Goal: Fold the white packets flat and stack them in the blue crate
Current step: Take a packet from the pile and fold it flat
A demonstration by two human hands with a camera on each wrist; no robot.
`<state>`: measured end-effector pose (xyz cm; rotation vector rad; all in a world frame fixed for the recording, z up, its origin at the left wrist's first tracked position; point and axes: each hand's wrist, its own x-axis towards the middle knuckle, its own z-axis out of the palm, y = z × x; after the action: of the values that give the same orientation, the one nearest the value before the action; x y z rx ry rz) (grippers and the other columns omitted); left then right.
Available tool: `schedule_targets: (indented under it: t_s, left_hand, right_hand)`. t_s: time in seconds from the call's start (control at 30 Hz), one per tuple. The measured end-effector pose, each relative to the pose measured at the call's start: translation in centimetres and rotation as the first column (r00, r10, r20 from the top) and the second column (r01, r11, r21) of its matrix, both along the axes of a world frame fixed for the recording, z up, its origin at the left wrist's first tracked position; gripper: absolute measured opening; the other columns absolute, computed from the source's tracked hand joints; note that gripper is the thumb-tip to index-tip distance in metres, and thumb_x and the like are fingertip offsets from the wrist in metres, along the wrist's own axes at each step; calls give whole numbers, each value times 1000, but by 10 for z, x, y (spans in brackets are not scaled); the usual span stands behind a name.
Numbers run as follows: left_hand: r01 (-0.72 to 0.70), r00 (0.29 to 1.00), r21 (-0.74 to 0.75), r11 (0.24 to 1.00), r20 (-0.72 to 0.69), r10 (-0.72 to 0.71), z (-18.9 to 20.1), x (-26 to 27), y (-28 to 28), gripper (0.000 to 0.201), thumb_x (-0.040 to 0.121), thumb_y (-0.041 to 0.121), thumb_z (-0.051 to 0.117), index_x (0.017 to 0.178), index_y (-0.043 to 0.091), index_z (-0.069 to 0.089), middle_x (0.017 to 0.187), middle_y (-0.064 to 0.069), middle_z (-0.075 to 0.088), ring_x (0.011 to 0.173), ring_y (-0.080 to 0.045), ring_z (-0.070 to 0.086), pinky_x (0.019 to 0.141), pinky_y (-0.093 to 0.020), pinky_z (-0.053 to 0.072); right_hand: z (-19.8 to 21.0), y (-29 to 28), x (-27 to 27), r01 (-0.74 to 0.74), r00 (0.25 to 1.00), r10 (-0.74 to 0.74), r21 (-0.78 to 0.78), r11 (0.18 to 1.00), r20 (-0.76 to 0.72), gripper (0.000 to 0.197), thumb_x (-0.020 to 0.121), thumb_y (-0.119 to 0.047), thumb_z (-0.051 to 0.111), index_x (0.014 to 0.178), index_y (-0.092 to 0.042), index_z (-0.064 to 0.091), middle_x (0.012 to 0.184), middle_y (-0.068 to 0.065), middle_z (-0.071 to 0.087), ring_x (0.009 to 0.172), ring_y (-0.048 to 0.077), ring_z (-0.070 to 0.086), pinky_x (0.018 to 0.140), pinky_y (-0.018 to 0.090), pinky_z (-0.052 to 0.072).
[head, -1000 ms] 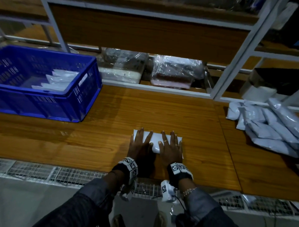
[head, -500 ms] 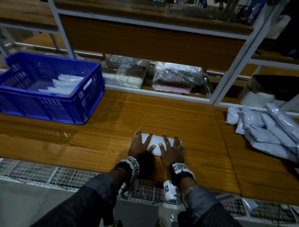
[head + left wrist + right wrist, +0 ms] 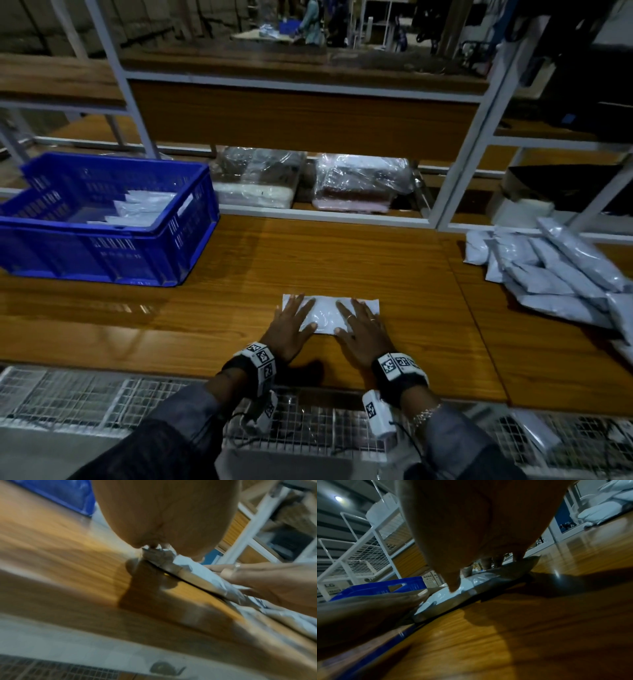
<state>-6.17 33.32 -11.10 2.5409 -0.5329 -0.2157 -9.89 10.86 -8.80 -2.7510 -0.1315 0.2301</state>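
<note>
A folded white packet [image 3: 325, 313] lies flat on the wooden table [image 3: 342, 260] near its front edge. My left hand [image 3: 293, 323] presses its left half with straight, spread fingers. My right hand [image 3: 359, 325] presses the right half the same way. The right wrist view shows the packet [image 3: 467, 588] under my right fingers [image 3: 453, 584], with the left hand [image 3: 368, 607] beside it. In the left wrist view the packet [image 3: 188, 566] lies under my palm. The blue crate [image 3: 102, 219] stands at the far left and holds several flat white packets [image 3: 140, 209]. A heap of unfolded packets [image 3: 555, 270] lies at the right.
A white metal shelf frame [image 3: 459, 171] rises behind the table. Two clear-wrapped bundles [image 3: 363, 185] sit on the low shelf behind it. A wire mesh ledge [image 3: 102, 397] runs along the table's front edge. A dark box [image 3: 565, 185] sits at the back right.
Both hands have slid outward along the packet, the left to the left and the right to the right. The packet stays in place on the table.
</note>
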Motion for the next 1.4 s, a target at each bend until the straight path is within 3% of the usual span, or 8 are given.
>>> schedule_targets:
  t_s: [0.2, 0.37, 0.5, 0.63, 0.8, 1.0, 1.17, 1.4]
  left_hand:
    - [85, 996, 123, 989, 24, -88, 5, 12, 11, 84, 90, 42, 69, 159, 31, 22, 166, -3, 22, 152, -27, 19, 121, -58, 19]
    - [42, 999, -40, 998, -28, -43, 39, 35, 16, 48, 79, 44, 73, 126, 32, 67, 120, 4, 72, 107, -18, 68, 87, -39, 57]
    - [-58, 990, -263, 963, -138, 22, 57, 46, 31, 48, 79, 45, 82, 119, 22, 72, 117, 3, 73, 107, -14, 68, 90, -40, 57]
    - [-262, 946, -395, 881, -286, 153, 46, 47, 39, 44, 73, 40, 90, 95, 7, 72, 78, 1, 74, 74, -15, 71, 60, -29, 54]
    - [-425, 893, -329, 843, -307, 330, 27, 50, 33, 69, 84, 38, 81, 138, 5, 51, 123, -16, 65, 112, -31, 63, 87, -39, 54]
    - [-306, 951, -12, 952, 47, 306, 13, 33, 22, 103, 80, 87, 24, 155, 17, 34, 157, -8, 39, 142, -31, 37, 113, -48, 32]
    - [-125, 984, 162, 979, 148, 101, 27, 18, -4, 59, 107, 50, 29, 161, 30, 16, 169, 5, 9, 156, -21, 7, 122, -52, 8]
    - [-128, 985, 275, 953, 150, 89, 15, 28, -27, 54, 110, 40, 19, 162, 28, 9, 170, 6, 3, 156, -16, -2, 124, -51, -2]
  right_hand:
    - [12, -14, 14, -45, 995, 42, -30, 999, -90, 90, 85, -15, 62, 155, -49, 18, 164, -5, 24, 152, 24, 21, 121, 48, 24]
    - [50, -26, 36, -1, 993, 11, 88, 996, -115, 57, 76, -27, 70, 131, -39, 61, 126, -5, 68, 114, 21, 65, 91, 43, 57]
    - [72, -39, 48, 6, 991, 13, 143, 990, -134, 37, 78, -24, 76, 114, -30, 73, 111, -5, 73, 96, 16, 68, 83, 42, 60]
    - [71, -45, 53, 50, 992, -24, 209, 977, -122, 35, 77, -26, 83, 111, -25, 73, 110, -4, 72, 99, 14, 67, 88, 41, 58]
    - [56, -35, 55, 131, 985, -126, -33, 991, 120, 44, 92, -40, 66, 134, -32, 56, 141, -5, 55, 134, 23, 46, 111, 39, 33]
    - [37, -5, 26, 83, 986, -66, -111, 990, 156, 48, 106, -36, 42, 153, -29, 38, 163, -1, 27, 151, 21, 19, 119, 41, 12]
    - [15, 19, 21, -3, 995, 10, -62, 998, 102, 49, 110, -38, 26, 158, -29, 26, 167, -5, 18, 154, 14, 9, 123, 39, 4]
    - [11, 39, 46, 42, 999, -42, -107, 993, -1, 53, 110, -40, 18, 161, -31, 11, 169, 1, 7, 156, 20, 1, 125, 46, 1]
